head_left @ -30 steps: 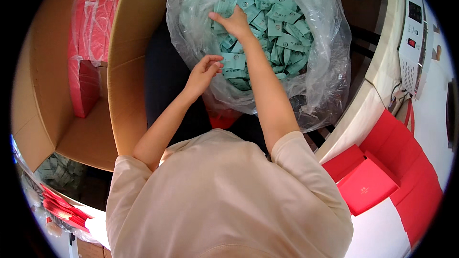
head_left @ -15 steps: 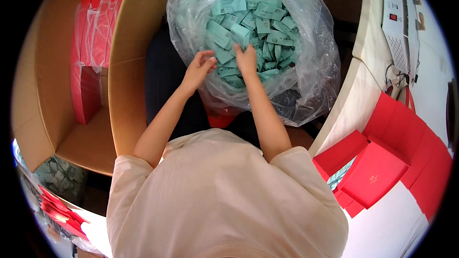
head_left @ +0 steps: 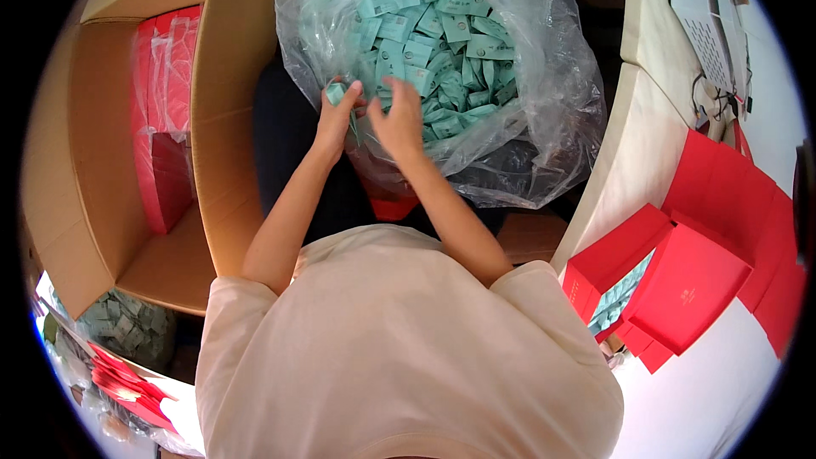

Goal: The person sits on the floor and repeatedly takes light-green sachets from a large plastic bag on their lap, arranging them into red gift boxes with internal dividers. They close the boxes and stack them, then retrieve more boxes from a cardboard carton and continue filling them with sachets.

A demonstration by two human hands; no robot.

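Both hands are working at the near edge of a clear plastic bag [head_left: 544, 110] heaped with mint-green sachets [head_left: 442, 42]. The left hand [head_left: 338, 115] is pinching one sachet [head_left: 336, 92]; the right hand [head_left: 398, 115] is lying loosely open on the heap. A cardboard box [head_left: 127, 161] is standing left.

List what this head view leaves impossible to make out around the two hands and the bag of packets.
- Right hand: its grip is hidden, only its back shows.
- Plastic bag: bottom hidden behind the forearms.
- Green packets: print too small.
- Red box: contents mostly covered by its lid.
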